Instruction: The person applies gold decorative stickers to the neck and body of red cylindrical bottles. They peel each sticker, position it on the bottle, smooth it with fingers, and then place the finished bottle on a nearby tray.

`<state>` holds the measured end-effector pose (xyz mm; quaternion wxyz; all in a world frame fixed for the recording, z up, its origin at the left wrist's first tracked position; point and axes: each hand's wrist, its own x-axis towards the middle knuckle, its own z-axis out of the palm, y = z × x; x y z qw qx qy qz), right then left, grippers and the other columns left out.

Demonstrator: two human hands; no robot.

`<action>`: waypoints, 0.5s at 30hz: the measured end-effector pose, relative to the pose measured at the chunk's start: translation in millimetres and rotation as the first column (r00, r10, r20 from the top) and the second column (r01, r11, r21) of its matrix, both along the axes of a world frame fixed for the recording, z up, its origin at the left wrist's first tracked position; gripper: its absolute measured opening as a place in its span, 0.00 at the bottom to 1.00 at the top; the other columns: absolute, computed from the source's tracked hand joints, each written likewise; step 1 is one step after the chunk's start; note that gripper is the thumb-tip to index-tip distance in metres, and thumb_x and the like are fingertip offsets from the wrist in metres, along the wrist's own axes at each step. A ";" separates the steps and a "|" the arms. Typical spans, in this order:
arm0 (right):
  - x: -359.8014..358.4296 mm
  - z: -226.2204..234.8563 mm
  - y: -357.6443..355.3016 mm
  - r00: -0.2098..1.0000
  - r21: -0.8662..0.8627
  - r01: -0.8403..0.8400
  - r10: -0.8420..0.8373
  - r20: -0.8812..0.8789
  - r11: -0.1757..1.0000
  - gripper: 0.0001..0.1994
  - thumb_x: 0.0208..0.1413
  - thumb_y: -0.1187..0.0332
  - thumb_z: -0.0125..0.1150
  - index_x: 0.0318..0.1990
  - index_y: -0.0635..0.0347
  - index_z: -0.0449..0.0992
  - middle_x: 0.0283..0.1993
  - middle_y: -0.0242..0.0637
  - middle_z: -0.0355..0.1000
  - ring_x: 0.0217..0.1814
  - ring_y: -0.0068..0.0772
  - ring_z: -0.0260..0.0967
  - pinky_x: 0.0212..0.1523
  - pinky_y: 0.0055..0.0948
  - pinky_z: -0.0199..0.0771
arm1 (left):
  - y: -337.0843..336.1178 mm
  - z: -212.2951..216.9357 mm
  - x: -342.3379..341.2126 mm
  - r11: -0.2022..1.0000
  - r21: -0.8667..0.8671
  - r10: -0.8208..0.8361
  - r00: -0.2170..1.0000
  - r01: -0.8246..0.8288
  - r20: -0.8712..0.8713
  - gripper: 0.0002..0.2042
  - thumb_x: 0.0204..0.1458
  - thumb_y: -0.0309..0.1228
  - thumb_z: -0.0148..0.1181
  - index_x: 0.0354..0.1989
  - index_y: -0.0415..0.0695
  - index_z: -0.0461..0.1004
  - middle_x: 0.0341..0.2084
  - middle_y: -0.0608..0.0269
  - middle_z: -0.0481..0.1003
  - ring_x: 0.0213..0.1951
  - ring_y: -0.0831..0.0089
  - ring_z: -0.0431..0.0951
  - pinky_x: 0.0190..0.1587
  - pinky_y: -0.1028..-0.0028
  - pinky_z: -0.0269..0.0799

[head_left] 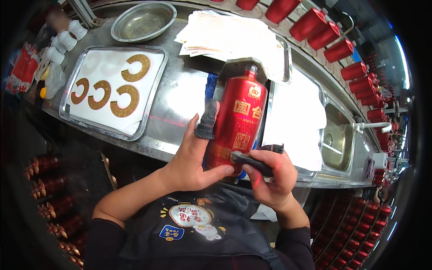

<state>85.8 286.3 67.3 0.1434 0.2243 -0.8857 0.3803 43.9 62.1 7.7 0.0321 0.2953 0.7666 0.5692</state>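
Head view, clock directions taken from the centre. One glossy red bottle (pixel 238 108) at the middle, neck tilted toward 1 o'clock, base toward 7. Left hand (pixel 191 162) at 7 o'clock of it, curled along its side, thumb against the lower front, dark cover on one finger. Right hand (pixel 276 175) at 5 o'clock, pinching one slim black tool (pixel 256 163) between thumb and fingers, tip at the bottle's lower front.

At 9 to 10 o'clock, one metal tray (pixel 154 92) lined in white, bearing four gold C-shaped pieces (pixel 130 105): one toward the tray's 1 o'clock, three in a row below. At 11, one round metal bowl (pixel 164 22). At 12, white sheets (pixel 220 33), stacked, too many to count. At 3, white paper (pixel 292 126), then one sink (pixel 351 144) and one faucet (pixel 371 126). More red bottles (pixel 308 24) from 12 round to 3, uncounted.

Near edge of the counter (pixel 164 128) close to the bottle's base. Room for moving: a strip between tray and left hand; only a narrow gap between bottle and white paper.
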 end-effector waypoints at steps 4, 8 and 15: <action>-94.9 9.9 5.1 0.963 0.000 0.038 -0.036 -0.266 0.999 0.17 0.48 0.82 0.70 0.47 0.61 0.78 0.37 0.40 0.78 0.33 0.33 0.76 0.32 0.27 0.75 | 3.1 -0.6 0.4 0.998 0.062 -0.006 1.000 0.006 0.002 0.54 0.47 0.42 0.72 0.75 0.36 0.41 0.74 0.38 0.48 0.74 0.44 0.50 0.74 0.47 0.32; -125.1 37.2 12.5 0.970 0.082 0.061 -0.040 -0.240 0.995 0.16 0.50 0.80 0.70 0.48 0.64 0.79 0.39 0.39 0.78 0.37 0.27 0.76 0.40 0.24 0.76 | -0.1 1.6 1.7 0.999 0.040 -0.003 0.999 0.001 0.049 0.54 0.48 0.42 0.72 0.76 0.36 0.39 0.74 0.38 0.48 0.74 0.44 0.50 0.75 0.49 0.31; -150.3 54.4 -13.1 0.945 0.185 -0.298 0.317 -0.083 0.937 0.16 0.47 0.80 0.69 0.46 0.62 0.79 0.36 0.41 0.77 0.34 0.39 0.76 0.35 0.31 0.75 | 3.9 6.1 1.1 0.998 0.066 -0.001 1.000 0.000 0.014 0.52 0.48 0.43 0.72 0.75 0.35 0.42 0.72 0.38 0.51 0.73 0.43 0.51 0.75 0.48 0.31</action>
